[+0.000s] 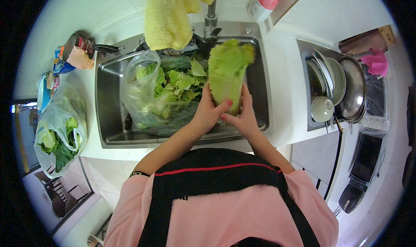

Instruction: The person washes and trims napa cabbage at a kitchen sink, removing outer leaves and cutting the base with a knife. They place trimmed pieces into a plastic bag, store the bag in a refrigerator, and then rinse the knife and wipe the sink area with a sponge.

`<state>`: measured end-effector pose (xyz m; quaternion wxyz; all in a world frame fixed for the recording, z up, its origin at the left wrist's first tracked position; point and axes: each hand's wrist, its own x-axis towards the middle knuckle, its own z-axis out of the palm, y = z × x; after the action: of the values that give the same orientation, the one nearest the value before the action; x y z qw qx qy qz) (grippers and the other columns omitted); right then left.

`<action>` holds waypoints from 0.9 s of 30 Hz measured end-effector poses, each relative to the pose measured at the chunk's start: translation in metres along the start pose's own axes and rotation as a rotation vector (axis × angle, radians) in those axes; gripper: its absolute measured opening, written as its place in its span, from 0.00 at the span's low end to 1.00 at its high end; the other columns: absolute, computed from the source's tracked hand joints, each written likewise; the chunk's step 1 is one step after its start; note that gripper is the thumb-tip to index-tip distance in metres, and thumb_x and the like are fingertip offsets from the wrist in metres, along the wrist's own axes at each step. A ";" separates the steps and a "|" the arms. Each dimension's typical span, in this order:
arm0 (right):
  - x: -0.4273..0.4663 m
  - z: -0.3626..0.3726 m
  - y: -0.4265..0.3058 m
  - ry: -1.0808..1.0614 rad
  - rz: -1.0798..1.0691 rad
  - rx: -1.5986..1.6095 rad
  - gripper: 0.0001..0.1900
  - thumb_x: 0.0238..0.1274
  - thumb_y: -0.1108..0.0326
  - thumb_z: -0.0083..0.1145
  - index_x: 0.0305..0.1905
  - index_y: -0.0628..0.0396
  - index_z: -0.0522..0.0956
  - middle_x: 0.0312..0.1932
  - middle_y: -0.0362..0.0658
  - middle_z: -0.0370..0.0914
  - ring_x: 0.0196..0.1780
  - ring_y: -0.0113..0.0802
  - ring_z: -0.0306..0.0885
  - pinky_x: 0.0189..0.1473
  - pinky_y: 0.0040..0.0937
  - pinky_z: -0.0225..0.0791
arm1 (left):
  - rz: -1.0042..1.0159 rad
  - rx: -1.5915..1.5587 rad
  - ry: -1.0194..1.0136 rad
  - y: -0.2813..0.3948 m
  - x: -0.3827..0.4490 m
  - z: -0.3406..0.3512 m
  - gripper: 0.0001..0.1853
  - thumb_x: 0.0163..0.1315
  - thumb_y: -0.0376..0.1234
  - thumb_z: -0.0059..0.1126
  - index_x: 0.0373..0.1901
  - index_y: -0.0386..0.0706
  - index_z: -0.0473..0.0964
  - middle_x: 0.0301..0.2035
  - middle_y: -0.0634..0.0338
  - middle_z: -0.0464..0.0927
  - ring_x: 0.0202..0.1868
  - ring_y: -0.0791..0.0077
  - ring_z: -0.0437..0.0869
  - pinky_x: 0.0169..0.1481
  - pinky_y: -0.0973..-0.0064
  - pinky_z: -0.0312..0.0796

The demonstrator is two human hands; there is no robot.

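A long head of napa cabbage (229, 71) stands nearly upright between my two hands, its leafy end pointing away from me toward the faucet. My left hand (209, 107) wraps its left side, thumb across the front. From the right, my right hand (243, 108) grips the lower end. Both hold it over the right part of a stainless steel sink (105, 117). To their left in the sink lies a clear plastic bag (136, 100) with loose green leaves (182, 79) in and beside it.
Yellow fluffy cloth (169, 19) hangs beside the faucet (211, 22). On the left counter rests a plastic bag of vegetables (60, 133). A pink-and-white bottle (264, 3) stands behind the sink. Plates (334, 81), a bowl (322, 108) and a metal pan (351, 89) sit at right.
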<state>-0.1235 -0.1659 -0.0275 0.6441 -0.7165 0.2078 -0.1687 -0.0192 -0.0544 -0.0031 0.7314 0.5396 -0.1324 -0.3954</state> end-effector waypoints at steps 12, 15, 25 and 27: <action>-0.010 -0.028 -0.014 -0.089 0.366 0.877 0.40 0.48 0.57 0.67 0.66 0.57 0.61 0.61 0.46 0.68 0.62 0.43 0.69 0.61 0.41 0.66 | -0.078 0.060 -0.281 0.001 0.002 -0.006 0.37 0.61 0.37 0.61 0.68 0.39 0.53 0.60 0.52 0.65 0.60 0.65 0.68 0.64 0.66 0.62; -0.007 -0.029 -0.019 -0.113 0.393 0.852 0.39 0.50 0.60 0.67 0.67 0.57 0.60 0.61 0.46 0.68 0.62 0.41 0.69 0.62 0.42 0.65 | -0.140 -0.083 -0.282 -0.006 -0.005 -0.004 0.33 0.63 0.35 0.58 0.66 0.39 0.55 0.58 0.54 0.68 0.59 0.66 0.70 0.64 0.67 0.63; 0.002 0.017 -0.036 0.254 0.263 0.708 0.47 0.49 0.70 0.68 0.70 0.52 0.48 0.64 0.47 0.60 0.64 0.42 0.63 0.65 0.40 0.58 | 0.191 0.375 0.039 0.001 -0.008 0.000 0.24 0.63 0.27 0.53 0.60 0.36 0.59 0.52 0.52 0.69 0.53 0.68 0.72 0.60 0.71 0.65; 0.006 0.025 -0.035 0.307 0.189 0.648 0.47 0.48 0.73 0.67 0.69 0.51 0.47 0.62 0.47 0.61 0.63 0.42 0.64 0.64 0.40 0.61 | 0.241 0.368 0.022 0.000 -0.013 0.003 0.20 0.65 0.26 0.50 0.58 0.37 0.60 0.51 0.54 0.70 0.52 0.70 0.71 0.58 0.71 0.65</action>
<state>-0.1029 -0.1443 0.0037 0.8117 -0.4192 0.3033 -0.2710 -0.0295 -0.0475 0.0010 0.6640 0.6485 -0.2580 -0.2683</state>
